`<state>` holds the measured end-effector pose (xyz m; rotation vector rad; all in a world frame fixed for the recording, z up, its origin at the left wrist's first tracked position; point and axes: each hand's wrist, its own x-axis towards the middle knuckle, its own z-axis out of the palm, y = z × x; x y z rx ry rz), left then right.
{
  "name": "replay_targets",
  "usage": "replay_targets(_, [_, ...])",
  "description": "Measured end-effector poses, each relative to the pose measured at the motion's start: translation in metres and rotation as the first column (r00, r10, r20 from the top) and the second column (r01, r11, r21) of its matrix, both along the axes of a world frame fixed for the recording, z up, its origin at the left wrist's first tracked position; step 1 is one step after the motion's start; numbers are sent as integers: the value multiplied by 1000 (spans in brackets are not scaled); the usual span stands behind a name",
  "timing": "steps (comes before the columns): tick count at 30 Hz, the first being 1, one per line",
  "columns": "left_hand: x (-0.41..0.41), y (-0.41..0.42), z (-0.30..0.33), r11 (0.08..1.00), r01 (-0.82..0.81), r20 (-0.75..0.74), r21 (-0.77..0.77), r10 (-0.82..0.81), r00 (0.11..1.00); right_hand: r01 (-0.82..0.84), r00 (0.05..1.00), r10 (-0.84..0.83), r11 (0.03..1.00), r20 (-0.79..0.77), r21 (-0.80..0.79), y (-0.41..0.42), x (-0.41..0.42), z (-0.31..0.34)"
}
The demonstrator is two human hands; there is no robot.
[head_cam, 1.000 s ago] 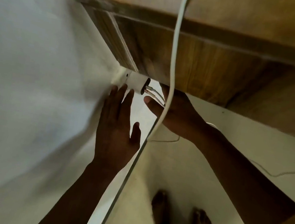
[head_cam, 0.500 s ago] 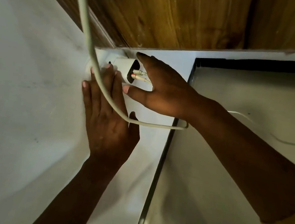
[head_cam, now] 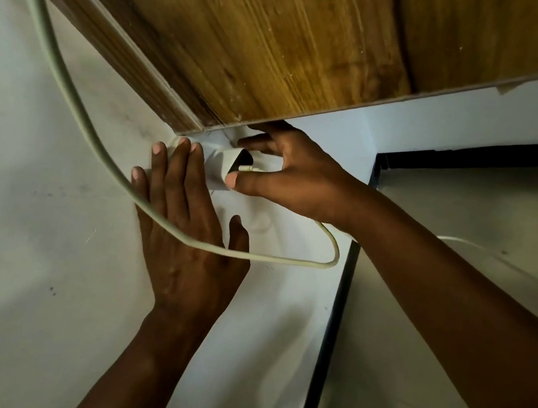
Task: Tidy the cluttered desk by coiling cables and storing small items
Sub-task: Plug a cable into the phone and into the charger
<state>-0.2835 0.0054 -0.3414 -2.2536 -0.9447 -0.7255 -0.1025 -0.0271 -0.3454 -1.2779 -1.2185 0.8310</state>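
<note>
We see the white charger point(head_cam: 222, 171) seated in a wall socket point(head_cam: 179, 146), right at the corner where the white wall point(head_cam: 35, 205) meets the underside of the wooden desk point(head_cam: 248, 45). The left hand point(head_cam: 183, 236) lies flat against the wall, fingers straight and together, their tips pressing the socket plate just beside the charger. The right hand point(head_cam: 285, 175) clamps the charger body, thumb on its lower edge and fingers curled over its upper side toward the desk edge. Thin white leads point(head_cam: 248, 168) leave the charger's dark face and pass into the right palm. A thicker pale cable point(head_cam: 68, 96) hangs from the desk's left edge, crosses the back of the left hand and loops toward the right forearm.

We judge the step in hand to be unplugging the charger so that its leads can be coiled. To do it well, we keep the left fingertips bracing the plate and draw the charger straight out from the wall, gripping its body, not the thin leads, which would likely strain at their plugs. The draped cable could snag the wrist; we should lift it clear before coiling. Space under the desk looks tight, so a short, square pull suits best.
</note>
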Motion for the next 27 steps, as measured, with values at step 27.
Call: replay_targets(27, [8, -1, -13, 959, -269, -177, 93, 282, 943, -147, 989, 147, 989, 25, -8, 11, 3, -8])
